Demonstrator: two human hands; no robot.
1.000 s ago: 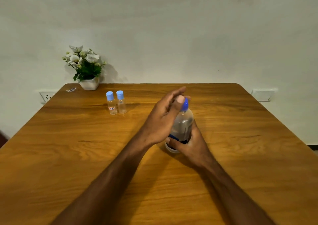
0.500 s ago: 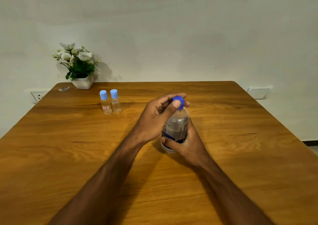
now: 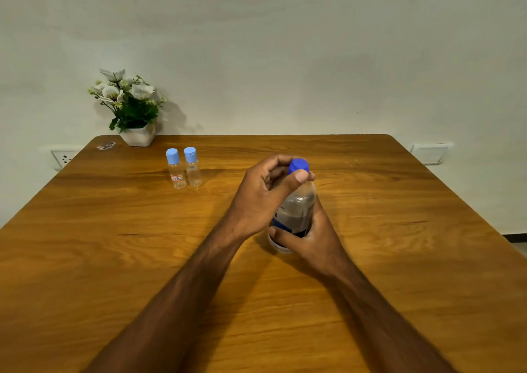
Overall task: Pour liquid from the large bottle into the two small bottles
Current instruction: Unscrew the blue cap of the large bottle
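Large bottle [image 3: 296,210] stands mid-table, right hand [image 3: 310,238] wrapped round its base, left hand [image 3: 265,193] pinching the blue cap [image 3: 298,166]: uncapping. Next, unscrew fully; small bottles [image 3: 184,168] near the far-left corner remain capped.

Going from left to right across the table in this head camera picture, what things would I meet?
Flower pot → small bottle with a red label → second small bottle → left hand on the blue cap → large bottle.

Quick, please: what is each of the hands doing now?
Left hand: pinches the blue cap of the large bottle.
Right hand: grips the large bottle's lower body.
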